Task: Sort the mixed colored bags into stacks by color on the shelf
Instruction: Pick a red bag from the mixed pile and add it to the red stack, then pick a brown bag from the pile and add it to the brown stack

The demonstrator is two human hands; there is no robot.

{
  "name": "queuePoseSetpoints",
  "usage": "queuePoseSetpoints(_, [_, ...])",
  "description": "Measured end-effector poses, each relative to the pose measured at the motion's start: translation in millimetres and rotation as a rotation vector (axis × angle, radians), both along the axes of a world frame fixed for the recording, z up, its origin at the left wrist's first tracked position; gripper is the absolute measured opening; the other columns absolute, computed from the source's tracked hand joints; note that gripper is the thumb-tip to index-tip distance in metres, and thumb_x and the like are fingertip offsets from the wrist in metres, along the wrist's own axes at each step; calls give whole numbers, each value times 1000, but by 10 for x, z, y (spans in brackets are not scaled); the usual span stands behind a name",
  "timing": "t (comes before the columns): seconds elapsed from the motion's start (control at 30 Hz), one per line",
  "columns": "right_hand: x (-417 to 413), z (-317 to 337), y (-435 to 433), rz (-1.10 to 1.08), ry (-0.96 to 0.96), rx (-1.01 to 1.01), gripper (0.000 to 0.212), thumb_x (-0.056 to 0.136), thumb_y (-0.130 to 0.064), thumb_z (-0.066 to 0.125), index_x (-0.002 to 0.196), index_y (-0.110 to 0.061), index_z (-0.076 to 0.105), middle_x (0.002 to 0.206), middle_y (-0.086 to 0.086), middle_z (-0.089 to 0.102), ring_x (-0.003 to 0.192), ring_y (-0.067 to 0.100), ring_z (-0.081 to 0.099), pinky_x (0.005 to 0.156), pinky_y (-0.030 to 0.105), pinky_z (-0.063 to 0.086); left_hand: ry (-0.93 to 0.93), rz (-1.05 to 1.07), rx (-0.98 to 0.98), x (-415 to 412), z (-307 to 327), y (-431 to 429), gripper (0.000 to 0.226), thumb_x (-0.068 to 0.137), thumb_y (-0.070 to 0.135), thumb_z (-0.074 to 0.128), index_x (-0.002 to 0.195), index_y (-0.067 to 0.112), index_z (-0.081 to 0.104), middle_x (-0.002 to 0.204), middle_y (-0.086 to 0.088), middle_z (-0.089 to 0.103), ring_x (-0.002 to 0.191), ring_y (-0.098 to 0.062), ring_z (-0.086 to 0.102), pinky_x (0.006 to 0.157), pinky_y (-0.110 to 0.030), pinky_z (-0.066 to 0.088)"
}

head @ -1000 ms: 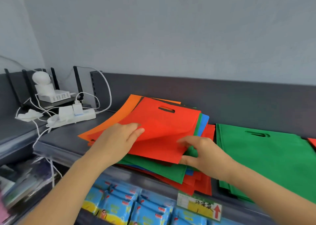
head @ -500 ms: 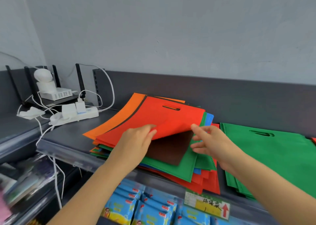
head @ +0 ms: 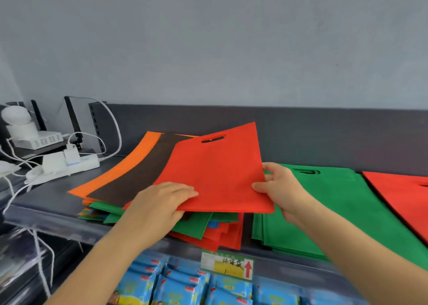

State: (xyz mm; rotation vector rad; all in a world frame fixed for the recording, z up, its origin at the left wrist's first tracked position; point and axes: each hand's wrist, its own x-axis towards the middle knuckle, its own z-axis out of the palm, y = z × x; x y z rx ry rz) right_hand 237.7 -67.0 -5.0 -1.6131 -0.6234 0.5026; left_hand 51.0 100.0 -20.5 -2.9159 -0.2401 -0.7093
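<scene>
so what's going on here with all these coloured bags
A person holds a red bag above the mixed pile on the shelf, left grip on its near edge, right grip pinching its right edge. A brown bag tops that pile. To the right lie a green stack and, further right, a red stack.

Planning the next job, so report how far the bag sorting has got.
Done: a green stack and a red stack lie sorted on the right of the shelf. In hand: the left hand and right hand hold a red bag above the mixed pile. Left: that pile holds orange, brown, green, blue and red bags.
</scene>
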Motion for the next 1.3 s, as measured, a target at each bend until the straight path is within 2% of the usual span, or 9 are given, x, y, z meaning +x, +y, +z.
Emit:
queuePoseSetpoints(0.13, [263,25,-602,-83,-98,59,38,84,14,51,91,-23,54,95,14,70,75,28,65,78,46,54,-100,-18,-12,225,71,-309,52,55,1,81,97,31,71,96,15,70,87,-7,66,60,-26,54])
queuePoseSetpoints(0.3, [797,-67,-1567,-235,-184,42,39,82,10,57,100,-25,57,96,10,71,88,29,68,83,48,54,-169,-194,62,893,89,-1213,46,70,16,35,92,29,73,91,16,70,89,-1,51,61,-21,51])
queuePoseSetpoints(0.53, [1632,-260,-3033,-376,-233,-84,49,78,-1,67,123,-16,56,111,10,65,106,28,61,95,49,48,-193,-396,129,1886,-67,-2504,43,67,7,45,88,27,75,87,16,70,79,-7,61,58,-26,53])
queuePoseSetpoints(0.67, [1918,-307,-3718,-440,-249,-172,49,83,1,63,129,-12,52,108,3,54,113,18,52,99,35,43,-147,-442,127,2263,-159,-3189,42,57,6,58,88,28,75,85,17,69,74,-9,66,55,-25,51])
queuePoseSetpoints(0.83, [2250,-392,-4262,-475,-349,-303,46,80,1,67,124,-9,58,115,15,63,94,17,55,90,31,43,1,-453,52,2565,-297,-3736,39,64,12,56,94,29,73,87,17,69,76,-9,64,57,-26,53])
queuePoseSetpoints(0.93, [2421,-429,-4464,-464,-435,-483,53,80,-9,69,130,-10,54,122,13,61,101,23,58,85,24,37,160,-377,-37,2670,-349,-3943,36,85,32,44,114,31,65,107,18,66,93,-8,62,72,-31,55])
queuePoseSetpoints(1.03, [2488,-479,-4543,-412,-526,-662,60,78,-13,70,135,-12,49,131,11,55,116,28,53,93,28,38,353,-237,-131,2698,-376,-4024,71,79,71,20,134,34,46,133,23,45,120,-2,39,97,-27,40])
queuePoseSetpoints(1.13, [2458,-502,-4494,-366,-682,-737,59,80,-12,66,135,-14,48,147,8,36,132,29,37,106,31,29,378,-247,-200,2659,-331,-4057,74,79,73,18,137,34,43,138,22,40,124,1,32,104,-26,34])
queuePoseSetpoints(1.3, [2239,-362,-4146,-252,-843,-626,50,82,-11,65,130,-14,52,142,3,44,131,23,39,107,28,26,277,-257,-209,2487,-256,-3977,52,91,60,30,136,37,43,142,24,34,128,6,25,104,-22,29])
